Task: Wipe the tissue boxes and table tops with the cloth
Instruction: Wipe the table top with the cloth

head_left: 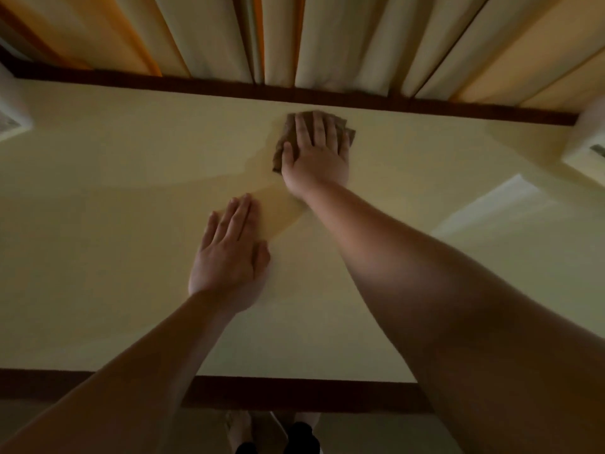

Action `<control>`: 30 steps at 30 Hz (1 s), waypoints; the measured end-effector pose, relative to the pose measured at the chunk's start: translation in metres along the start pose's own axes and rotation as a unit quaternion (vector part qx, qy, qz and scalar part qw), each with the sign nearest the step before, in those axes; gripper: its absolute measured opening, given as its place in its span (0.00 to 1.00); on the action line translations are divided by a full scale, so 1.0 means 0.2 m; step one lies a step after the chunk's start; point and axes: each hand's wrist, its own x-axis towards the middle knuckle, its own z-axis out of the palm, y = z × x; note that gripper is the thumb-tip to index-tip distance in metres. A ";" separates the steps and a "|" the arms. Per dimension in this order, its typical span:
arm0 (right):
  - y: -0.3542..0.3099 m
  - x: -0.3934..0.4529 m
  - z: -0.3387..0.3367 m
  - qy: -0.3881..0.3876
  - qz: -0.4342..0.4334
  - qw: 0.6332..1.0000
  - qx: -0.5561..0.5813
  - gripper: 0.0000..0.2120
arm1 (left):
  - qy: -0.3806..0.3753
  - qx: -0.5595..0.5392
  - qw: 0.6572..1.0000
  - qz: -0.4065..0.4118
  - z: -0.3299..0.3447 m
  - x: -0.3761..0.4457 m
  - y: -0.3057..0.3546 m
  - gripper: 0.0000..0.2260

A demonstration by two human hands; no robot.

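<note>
Overhead, pleated curtains (294, 34) hang just beyond the far dark edge of the cream table top (98, 191). White blurred boxes, perhaps tissue boxes, sit at its left (11, 117) and right (586, 139) ends. Near the far edge, the right hand (316, 152) presses flat, fingers straight, on a brown cloth (286, 132). Nearer, the left hand (229, 253) rests flat and relaxed, holding nothing.

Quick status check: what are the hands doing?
Right hand flat, pressing cloth near table's far edge. Left hand flat on table. Nothing blocking.
</note>
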 end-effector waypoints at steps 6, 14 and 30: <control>0.14 -0.48 0.07 0.022 -0.059 0.998 0.024 0.32 | -0.010 0.005 1.000 0.000 0.00 0.00 0.01 0.32; 0.22 -1.06 0.13 -0.011 -0.086 0.996 0.005 0.30 | -0.016 0.001 1.000 -0.007 -0.01 -0.01 0.02 0.34; 0.47 -1.41 0.12 -0.035 -0.107 0.994 -0.015 0.30 | -0.014 -0.004 1.000 -0.015 -0.01 -0.02 0.01 0.33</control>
